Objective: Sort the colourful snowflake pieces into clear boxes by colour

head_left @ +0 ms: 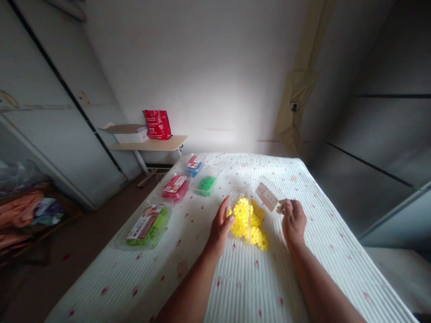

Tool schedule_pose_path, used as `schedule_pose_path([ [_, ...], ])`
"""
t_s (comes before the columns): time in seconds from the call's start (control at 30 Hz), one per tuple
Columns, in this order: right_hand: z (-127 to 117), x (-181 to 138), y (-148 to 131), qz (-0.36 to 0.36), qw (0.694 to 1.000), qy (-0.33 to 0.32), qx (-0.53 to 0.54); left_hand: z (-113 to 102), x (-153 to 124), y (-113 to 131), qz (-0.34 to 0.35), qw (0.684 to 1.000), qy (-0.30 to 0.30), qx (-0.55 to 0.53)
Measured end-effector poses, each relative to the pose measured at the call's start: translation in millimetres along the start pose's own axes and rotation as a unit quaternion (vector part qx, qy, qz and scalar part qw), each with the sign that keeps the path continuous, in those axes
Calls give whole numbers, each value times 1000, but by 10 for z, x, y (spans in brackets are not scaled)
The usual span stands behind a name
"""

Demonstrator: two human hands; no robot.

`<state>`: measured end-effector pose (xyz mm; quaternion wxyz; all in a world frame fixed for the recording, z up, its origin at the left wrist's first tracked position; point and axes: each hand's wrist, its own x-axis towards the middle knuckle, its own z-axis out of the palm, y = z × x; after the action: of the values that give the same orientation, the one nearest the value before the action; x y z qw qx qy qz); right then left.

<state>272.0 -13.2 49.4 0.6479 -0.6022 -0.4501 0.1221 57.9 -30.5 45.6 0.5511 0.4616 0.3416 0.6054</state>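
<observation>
My left hand (222,224) grips the left side of a clear plastic box (240,192), which is tipped over to the right. Yellow snowflake-shaped plastic pieces (240,217) fill its lower part. More of them (260,237) lie loose on the cloth along its right side. To the right, my right hand (294,220) is closed at the lower corner of a clear plastic lid (266,196) that bears a pale label. Its fingertips partly hide behind the lid's corner.
A striped, patterned cloth (249,287) covers the table. Along its left side sit clear boxes of light green (148,226), red (175,187), blue (194,165) and green pieces (206,183). A red bag (157,124) and a white carton (130,134) stand on a side table behind.
</observation>
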Motion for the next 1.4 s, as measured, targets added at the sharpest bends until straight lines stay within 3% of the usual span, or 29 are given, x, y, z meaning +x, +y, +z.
schedule_pose_path([
  [0.23,-21,-8,-7,-40,998,-9,-40,-28,0,147,-29,999,-19,-21],
  [0.5,-15,5,100,-115,987,-14,-112,26,30,167,41,996,40,-71],
  [0.67,-28,24,89,-217,961,-18,-168,-133,77,132,14,999,33,-39],
  [0.87,-11,5,30,-304,931,-58,-191,-191,80,126,-17,995,29,-99],
  [1.03,-76,6,-97,-313,932,-50,-177,-171,58,157,-32,990,-13,-134],
  [1.2,-212,-2,-365,-358,918,-43,-167,-226,98,203,-32,977,20,-210],
  [1.3,-241,-45,-468,-383,906,-98,-151,-257,120,235,-43,967,33,-249],
  [1.4,-226,-144,-522,-410,877,-201,-150,-264,125,261,-52,957,43,-281],
])
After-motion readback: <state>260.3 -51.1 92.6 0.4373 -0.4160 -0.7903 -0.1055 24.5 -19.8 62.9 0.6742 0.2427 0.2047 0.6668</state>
